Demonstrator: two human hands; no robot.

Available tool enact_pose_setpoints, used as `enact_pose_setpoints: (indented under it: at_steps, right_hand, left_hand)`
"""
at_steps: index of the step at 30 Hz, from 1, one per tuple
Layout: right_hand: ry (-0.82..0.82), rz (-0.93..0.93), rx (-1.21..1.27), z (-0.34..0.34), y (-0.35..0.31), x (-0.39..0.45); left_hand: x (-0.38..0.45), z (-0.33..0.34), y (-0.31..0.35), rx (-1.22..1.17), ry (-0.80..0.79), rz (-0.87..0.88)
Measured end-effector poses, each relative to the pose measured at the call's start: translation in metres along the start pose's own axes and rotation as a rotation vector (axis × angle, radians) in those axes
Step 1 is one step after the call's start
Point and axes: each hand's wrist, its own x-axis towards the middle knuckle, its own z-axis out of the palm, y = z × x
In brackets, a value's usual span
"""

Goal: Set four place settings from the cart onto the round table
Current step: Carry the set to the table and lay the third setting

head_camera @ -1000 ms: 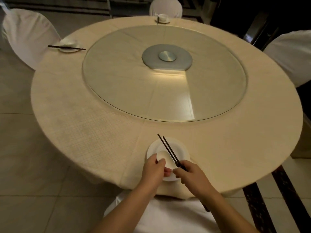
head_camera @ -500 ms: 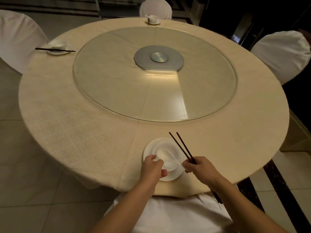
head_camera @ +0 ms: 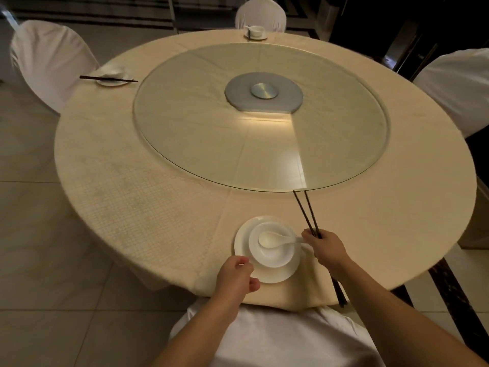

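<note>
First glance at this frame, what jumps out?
The big glass turntable fills the middle of the round table, its metal hub at the centre. At the near edge sits a white plate with a bowl and spoon; the right hand grips dark chopsticks beside it, the left hand at the plate's rim. White-covered chairs ring the table.

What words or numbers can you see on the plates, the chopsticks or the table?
None. No writing shows anywhere.
The near plate, bowl and spoon are plain white.
The chopsticks in the right hand are plain and dark.
The tablecloth bears only a woven pattern.
</note>
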Motion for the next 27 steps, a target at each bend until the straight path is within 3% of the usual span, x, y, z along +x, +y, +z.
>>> enact_pose_setpoints:
  at_steps: [4,8,11,13,15,22,27]
  right_hand:
    - [0.210,0.106,0.376,-0.012,-0.007,-0.009]
    - [0.075,0.206,0.878,-0.022,-0.016,-0.035]
    - [0.038,0.245,1.027,-0.021,-0.017,-0.054]
    - [0.061,0.281,1.089,-0.024,-0.017,-0.061]
    - [0.044,0.309,1.061,-0.027,-0.013,-0.067]
    - [-0.122,0.296,0.413,0.000,0.025,-0.092]
    - [-0.111,0.395,0.318,0.009,0.032,-0.075]
  left_hand:
    - [-0.008,0.006,0.007,0.060,-0.067,0.039]
    - [-0.032,0.035,0.019,0.331,-0.424,0.045]
    - [-0.051,0.064,0.018,0.456,-0.661,0.037]
    - [-0.057,0.075,0.015,0.504,-0.694,0.081]
    - [-0.059,0.079,0.012,0.483,-0.655,0.090]
    - [-0.046,0.089,0.010,0.237,-0.520,-0.203]
    - [-0.027,0.088,-0.004,0.144,-0.512,-0.362]
